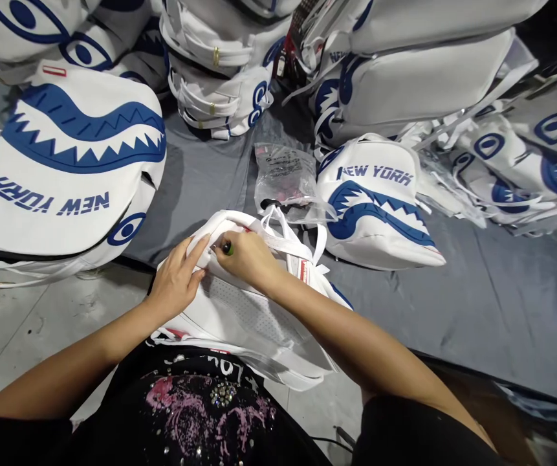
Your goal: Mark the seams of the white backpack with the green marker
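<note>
A white backpack lies in front of my body at the table's front edge, its mesh-patterned panel facing up and its straps bunched at the right. My left hand grips the bag's upper left side, index finger and thumb on the white fabric. Close by, my right hand is closed around a small tool with a dark, green-tinged end. Its working tip is at the fabric beside my left fingertips, too small to make out. The fingers of my right hand partly cover the tool.
At the left lies a white backpack with blue shark teeth; a similar smaller bag sits right of centre. A clear plastic bag lies between them on the grey table. Stacked white bags line the back.
</note>
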A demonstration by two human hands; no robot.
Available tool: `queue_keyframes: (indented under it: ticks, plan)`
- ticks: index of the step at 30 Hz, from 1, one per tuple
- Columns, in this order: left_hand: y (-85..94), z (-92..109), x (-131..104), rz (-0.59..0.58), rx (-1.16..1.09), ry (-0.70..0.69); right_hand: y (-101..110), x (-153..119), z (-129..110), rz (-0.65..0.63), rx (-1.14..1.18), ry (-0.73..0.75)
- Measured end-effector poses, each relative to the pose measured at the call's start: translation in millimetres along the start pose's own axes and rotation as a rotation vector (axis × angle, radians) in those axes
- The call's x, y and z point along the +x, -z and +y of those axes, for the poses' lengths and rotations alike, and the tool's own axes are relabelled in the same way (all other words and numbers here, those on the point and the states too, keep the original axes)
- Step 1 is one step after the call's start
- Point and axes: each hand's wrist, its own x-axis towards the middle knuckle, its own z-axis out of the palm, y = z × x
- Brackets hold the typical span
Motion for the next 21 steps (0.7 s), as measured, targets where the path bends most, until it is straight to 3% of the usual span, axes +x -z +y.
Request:
queue_keyframes:
  ticks: [8, 13, 17, 21]
  plan:
    - [-0.8, -0.2, -0.4, 0.025, -0.001, -0.003, -2.7, -4.8, 13.8, 0.033, 0.097, 0.028]
    - [-1.2, -0.4, 1.0, 0.023, 0.010, 0.003, -4.1, -4.3, 21.6, -0.068, 0.051, 0.181]
    - [-2.1, -2.8, 0.0, 0.007, -0.026, 0.025, -7.6, -3.0, 22.2, -0.029, -0.126, 0.238]
    - [1.1, -7.0, 1.7, 0.015, -0.113, 0.076, -8.2, -4.6, 22.4, -0.046, -0.137, 0.387]
